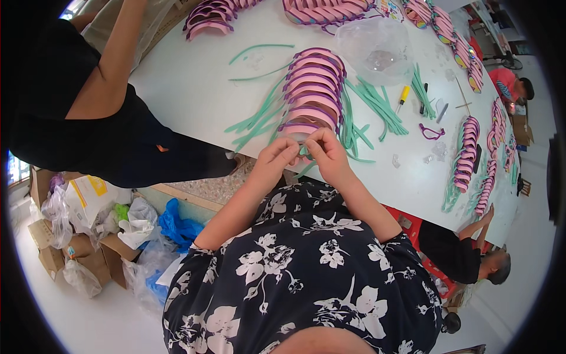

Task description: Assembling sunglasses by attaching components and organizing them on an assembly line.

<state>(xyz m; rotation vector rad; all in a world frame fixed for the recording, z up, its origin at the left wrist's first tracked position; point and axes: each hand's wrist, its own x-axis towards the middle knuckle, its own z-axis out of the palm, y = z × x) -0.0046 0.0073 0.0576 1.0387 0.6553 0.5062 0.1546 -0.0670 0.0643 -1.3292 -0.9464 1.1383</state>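
Note:
At the table's near edge my left hand [278, 154] and my right hand [329, 154] meet fingertip to fingertip, both closed in a pinch. Between them shows a bit of green strap [303, 151], mostly hidden by the fingers. Just beyond stands a nested row of pink, curved, visor-like pieces [312, 97] with purple edges. My fingers are at its nearest piece, whose lower part they cover. Green straps [259, 118] trail from the row's left side, and more hang down its right side.
Loose green straps [377, 106], a yellow-handled screwdriver [404, 94] and a purple frame piece [432, 131] lie to the right. A clear plastic bag [377, 53] sits behind. Another person stands close on my left; others work at right. Bags and cardboard boxes [88, 259] crowd the lower left.

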